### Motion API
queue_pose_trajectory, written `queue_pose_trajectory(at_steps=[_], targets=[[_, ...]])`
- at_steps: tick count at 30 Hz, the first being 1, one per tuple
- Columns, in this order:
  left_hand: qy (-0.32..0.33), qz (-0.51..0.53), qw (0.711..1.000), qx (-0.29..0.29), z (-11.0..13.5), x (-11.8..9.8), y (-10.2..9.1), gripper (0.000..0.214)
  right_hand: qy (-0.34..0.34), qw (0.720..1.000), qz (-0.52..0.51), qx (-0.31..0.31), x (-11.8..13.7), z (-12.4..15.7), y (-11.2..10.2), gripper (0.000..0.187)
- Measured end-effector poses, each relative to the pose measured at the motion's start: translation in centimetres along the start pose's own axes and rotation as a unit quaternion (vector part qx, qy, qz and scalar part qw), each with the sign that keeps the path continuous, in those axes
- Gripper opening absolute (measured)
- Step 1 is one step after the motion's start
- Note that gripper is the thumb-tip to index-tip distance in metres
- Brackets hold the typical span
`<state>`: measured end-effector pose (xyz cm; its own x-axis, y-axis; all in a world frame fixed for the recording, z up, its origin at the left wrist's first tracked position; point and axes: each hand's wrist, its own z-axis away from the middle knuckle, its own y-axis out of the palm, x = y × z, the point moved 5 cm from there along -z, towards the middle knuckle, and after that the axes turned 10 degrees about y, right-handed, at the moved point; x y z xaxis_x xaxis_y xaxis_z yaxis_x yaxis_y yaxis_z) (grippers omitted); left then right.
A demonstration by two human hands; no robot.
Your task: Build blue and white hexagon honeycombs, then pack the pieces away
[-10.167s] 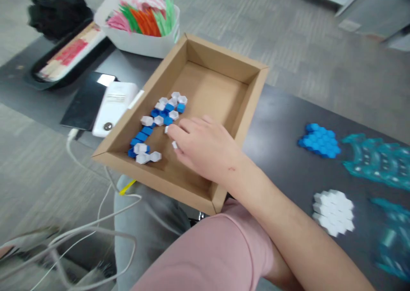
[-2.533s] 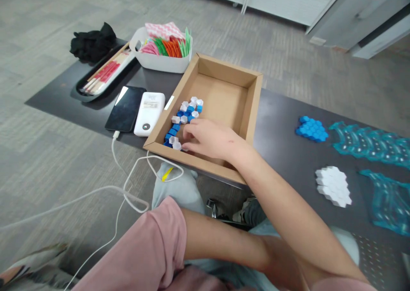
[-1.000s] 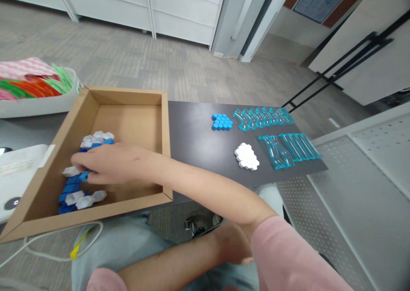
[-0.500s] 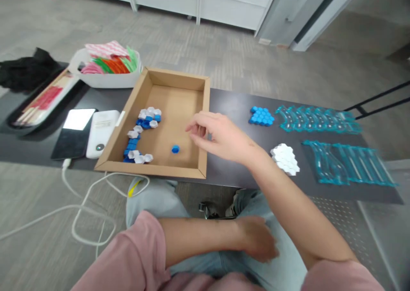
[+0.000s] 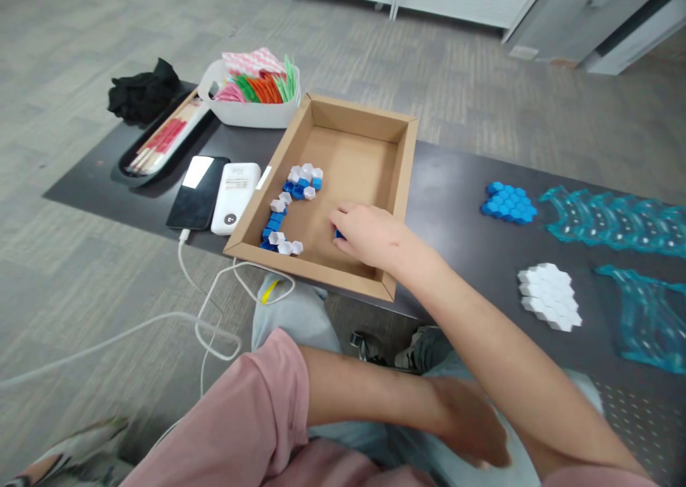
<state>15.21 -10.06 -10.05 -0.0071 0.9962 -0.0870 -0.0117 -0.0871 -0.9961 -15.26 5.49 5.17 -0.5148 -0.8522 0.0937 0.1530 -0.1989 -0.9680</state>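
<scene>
My right hand [image 5: 369,236] reaches into the shallow cardboard tray [image 5: 316,271], its thumb and fingers closed about a small blue hexagonal piece [image 5: 339,234] that is mostly covered. Along the tray's left side lie white hexagonal pieces [image 5: 307,173] and blue hexagonal pieces [image 5: 274,221], several of each, in a loose curved cluster. My left hand [image 5: 476,423] rests low over my lap, below the table edge. It is blurred and partly behind my right forearm, so its fingers do not show clearly.
Right of the tray sit a blue hexagon cluster [image 5: 508,202] and a white hexagon cluster [image 5: 549,295]. Teal translucent packaging [image 5: 622,219] lies beyond. On the left are a phone [image 5: 198,193], white power bank [image 5: 236,198], cable [image 5: 214,326], white basket [image 5: 251,114] and black tray [image 5: 161,144].
My right hand has moved from above the tray's right edge down and inward onto the lone blue piece. The camera view has turned right. My left hand stays over my lap.
</scene>
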Motion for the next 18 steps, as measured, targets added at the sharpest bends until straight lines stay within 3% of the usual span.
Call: queue_pose_trajectory(at_steps=[3, 6, 9, 13, 18], targets=[[0.049, 0.084, 0.994, -0.055, -0.1, -0.3, 0.0, 0.04, -0.004, 1.0, 0.0, -0.007, -0.1, 0.4, -0.2, 0.023], [0.035, 0.14, 0.987, -0.073, 0.6, 0.1, -0.3, 0.038, -0.023, 0.999, -0.042, -0.025, -0.7, 1.3, -1.4, 0.02], [-0.001, 0.193, 0.978, -0.081, 1.9, 0.2, -1.3, 0.033, -0.026, 0.991, -0.117, -0.064, -3.1, 3.5, -3.8, 0.023], [-0.039, 0.191, 0.975, -0.105, 3.7, 0.2, -3.0, 0.024, 0.032, 0.981, -0.143, -0.126, -9.3, 7.8, -6.7, 0.037], [-0.052, 0.19, 0.975, -0.103, 4.3, 0.3, -3.8, 0.025, 0.199, 0.946, -0.158, -0.2, -21.5, 13.2, -6.6, 0.029]])
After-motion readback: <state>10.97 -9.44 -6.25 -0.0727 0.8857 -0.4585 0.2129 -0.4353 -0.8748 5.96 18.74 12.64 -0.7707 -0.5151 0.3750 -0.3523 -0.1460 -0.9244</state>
